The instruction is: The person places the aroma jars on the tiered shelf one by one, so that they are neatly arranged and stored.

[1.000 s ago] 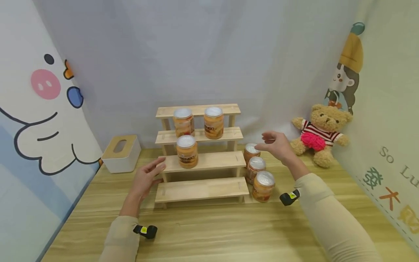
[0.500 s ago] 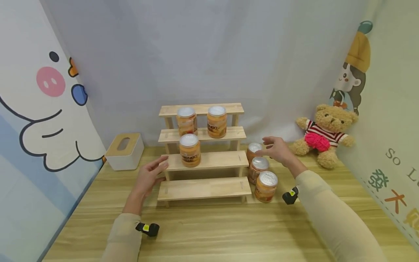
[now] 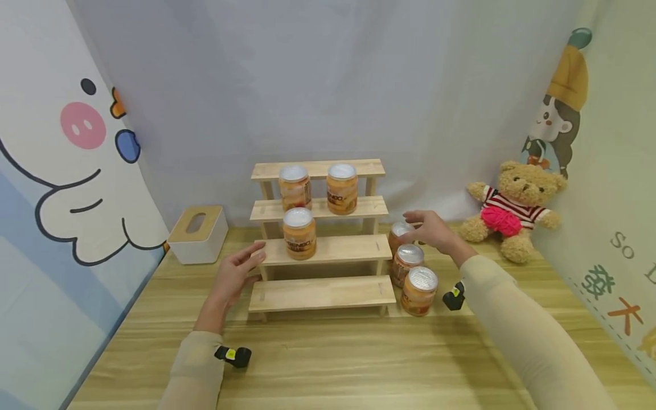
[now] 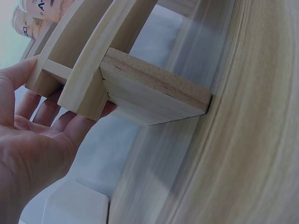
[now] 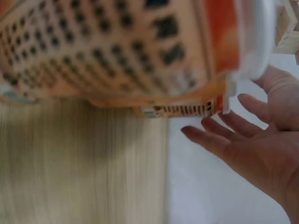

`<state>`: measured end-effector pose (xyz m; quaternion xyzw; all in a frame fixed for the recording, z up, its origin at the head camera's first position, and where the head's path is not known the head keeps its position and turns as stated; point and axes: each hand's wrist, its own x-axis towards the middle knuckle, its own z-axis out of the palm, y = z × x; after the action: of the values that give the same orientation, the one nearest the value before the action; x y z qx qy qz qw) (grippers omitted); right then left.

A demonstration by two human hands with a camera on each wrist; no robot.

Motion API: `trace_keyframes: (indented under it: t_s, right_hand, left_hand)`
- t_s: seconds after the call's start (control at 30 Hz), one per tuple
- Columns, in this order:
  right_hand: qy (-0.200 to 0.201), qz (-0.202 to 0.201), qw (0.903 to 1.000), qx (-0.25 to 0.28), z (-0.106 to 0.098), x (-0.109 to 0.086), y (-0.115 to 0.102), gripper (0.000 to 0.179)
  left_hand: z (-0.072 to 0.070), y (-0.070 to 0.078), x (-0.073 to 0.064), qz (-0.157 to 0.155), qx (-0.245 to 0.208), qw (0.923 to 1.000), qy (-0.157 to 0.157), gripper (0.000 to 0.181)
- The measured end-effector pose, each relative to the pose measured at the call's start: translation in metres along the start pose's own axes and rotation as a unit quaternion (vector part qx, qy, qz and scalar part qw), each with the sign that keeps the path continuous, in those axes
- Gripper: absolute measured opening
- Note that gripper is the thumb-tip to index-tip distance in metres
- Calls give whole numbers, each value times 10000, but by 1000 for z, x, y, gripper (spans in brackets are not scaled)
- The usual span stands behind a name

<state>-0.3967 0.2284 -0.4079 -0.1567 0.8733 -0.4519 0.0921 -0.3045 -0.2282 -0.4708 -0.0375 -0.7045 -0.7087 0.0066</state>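
A four-step wooden display rack [image 3: 323, 293] stands on the table. My left hand [image 3: 237, 276] grips its left end; in the left wrist view the thumb touches one board and the fingers [image 4: 70, 123] curl at the board below. At the rack's right, three orange canned-food jars with silvery lids run front to back. My right hand [image 3: 433, 232] is at the rearmost jar [image 3: 396, 241], thumb and fingers spread loosely about its lid. In the right wrist view the middle jar [image 5: 117, 51] looms close and partly hides the rear one.
Two similar jars [image 3: 342, 191] stand on the second step from the top, and one jar [image 3: 300, 236] on the step below. A white tissue box [image 3: 200, 236] with a wooden lid stands at left. A teddy bear [image 3: 523, 199] sits back right against the wall.
My right hand has come down and slightly left to the rearmost jar's lid. The left hand stays at the rack's end. The head view has shifted a little.
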Motion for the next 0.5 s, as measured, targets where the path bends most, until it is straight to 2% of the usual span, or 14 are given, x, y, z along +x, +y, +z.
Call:
trace_keyframes:
  t_s: [0.1, 0.5]
  right_hand:
    - [-157, 151, 9993, 309, -2, 0, 5, 77]
    - [-396, 548, 9956, 656, -3, 9, 20, 81]
  left_hand:
    - [1, 0, 0, -22, 4, 10000, -16, 57]
    - [0, -1, 1, 15, -12, 10000, 31, 57]
